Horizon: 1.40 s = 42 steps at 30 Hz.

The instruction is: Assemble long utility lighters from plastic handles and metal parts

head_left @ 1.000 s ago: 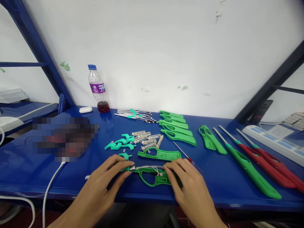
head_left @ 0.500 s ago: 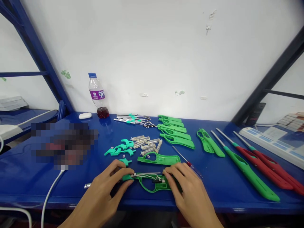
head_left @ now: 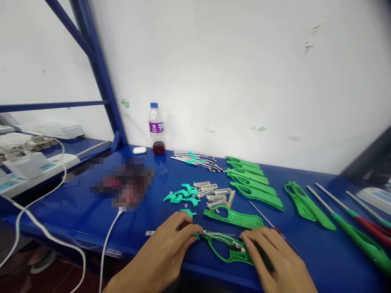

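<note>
My left hand [head_left: 165, 249] pinches the front end of a green lighter half shell [head_left: 238, 256], where a teal collar and metal tube [head_left: 150, 233] join it. The tube's silver tip sticks out left behind my hand. My right hand [head_left: 275, 256] has its fingers closed around the shell's rear end, covering it. White wires and a black piece with a pale end [head_left: 236, 247] lie inside the shell, with a thin rod along its upper edge. Just behind lies another green half shell [head_left: 241, 218], and a loose teal trigger [head_left: 187, 212] sits beyond my left fingers.
Teal triggers [head_left: 182, 195], clear fuel tanks [head_left: 216, 198], wired metal tubes [head_left: 191, 159] and green shells [head_left: 247, 177] lie behind. A screwdriver [head_left: 263, 215] and long lighters [head_left: 357, 240] are at right. Left are a bottle [head_left: 157, 129], white case [head_left: 139, 150] and cable [head_left: 106, 240].
The view has turned left, so everything sits farther right in the picture. Both hands keep their hold on the shell, with little visible change in its parts.
</note>
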Each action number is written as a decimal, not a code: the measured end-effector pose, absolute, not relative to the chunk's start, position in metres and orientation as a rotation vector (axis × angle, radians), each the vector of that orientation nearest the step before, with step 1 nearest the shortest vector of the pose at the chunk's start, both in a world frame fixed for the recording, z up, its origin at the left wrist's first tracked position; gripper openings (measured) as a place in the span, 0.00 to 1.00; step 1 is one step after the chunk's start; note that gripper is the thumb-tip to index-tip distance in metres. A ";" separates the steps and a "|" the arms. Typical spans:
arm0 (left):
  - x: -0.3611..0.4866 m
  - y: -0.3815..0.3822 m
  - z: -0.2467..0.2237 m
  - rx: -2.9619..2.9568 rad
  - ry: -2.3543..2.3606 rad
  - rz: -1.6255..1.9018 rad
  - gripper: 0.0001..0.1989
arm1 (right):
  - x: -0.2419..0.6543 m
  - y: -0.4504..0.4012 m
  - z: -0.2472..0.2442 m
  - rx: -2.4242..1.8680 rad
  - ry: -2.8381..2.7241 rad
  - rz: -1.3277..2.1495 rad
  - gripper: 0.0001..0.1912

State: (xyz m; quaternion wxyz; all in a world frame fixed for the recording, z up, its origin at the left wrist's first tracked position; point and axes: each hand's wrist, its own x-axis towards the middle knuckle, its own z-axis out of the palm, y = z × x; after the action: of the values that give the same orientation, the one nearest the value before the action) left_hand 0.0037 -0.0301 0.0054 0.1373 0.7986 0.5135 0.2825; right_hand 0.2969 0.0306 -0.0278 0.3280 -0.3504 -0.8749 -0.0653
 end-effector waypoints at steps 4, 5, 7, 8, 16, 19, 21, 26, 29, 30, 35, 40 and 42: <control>0.004 -0.032 0.006 2.290 1.457 0.804 0.16 | 0.299 0.031 -0.028 -0.919 -2.299 -0.182 0.13; 0.003 -0.032 0.004 2.291 1.453 0.800 0.17 | 0.297 0.030 -0.028 -0.949 -2.265 -0.152 0.13; 0.003 -0.031 0.000 2.308 1.447 0.800 0.18 | 0.293 0.027 -0.028 -0.999 -2.228 -0.080 0.13; 0.002 -0.031 -0.002 2.323 1.444 0.807 0.18 | 0.291 0.026 -0.028 -1.017 -2.223 -0.045 0.12; 0.000 -0.026 -0.006 2.463 1.487 0.798 0.22 | 0.285 0.020 -0.024 -1.098 -2.163 0.167 0.10; -0.002 -0.025 -0.006 2.513 1.481 0.834 0.22 | 0.284 0.019 -0.022 -1.108 -2.159 0.208 0.10; -0.003 -0.024 -0.007 2.541 1.466 0.867 0.22 | 0.282 0.019 -0.021 -1.127 -2.154 0.233 0.10; -0.003 -0.020 -0.008 2.587 1.421 0.943 0.21 | 0.280 0.016 -0.014 -1.138 -2.117 0.296 0.09; -0.003 -0.018 -0.007 2.615 1.425 0.909 0.20 | 0.281 0.012 -0.007 -1.131 -2.061 0.368 0.07; -0.003 -0.018 -0.006 2.623 1.426 0.896 0.20 | 0.281 0.010 -0.006 -1.120 -2.057 0.386 0.06; -0.005 -0.019 -0.010 2.592 1.445 0.886 0.21 | 0.283 0.009 -0.005 -1.050 -2.099 0.392 0.05; -0.006 -0.020 -0.014 2.568 1.458 0.902 0.20 | 0.282 0.014 -0.011 -1.025 -2.061 0.435 0.04; -0.005 -0.020 -0.013 2.561 1.467 0.918 0.20 | 0.281 0.015 -0.012 -0.987 -2.044 0.427 0.05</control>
State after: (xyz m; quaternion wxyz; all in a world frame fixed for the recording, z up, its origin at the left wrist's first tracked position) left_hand -0.0045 -0.0196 -0.0134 0.0254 0.8284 0.4743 0.2969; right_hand 0.2814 0.0148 -0.0124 0.4042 -0.3910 -0.8094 0.1691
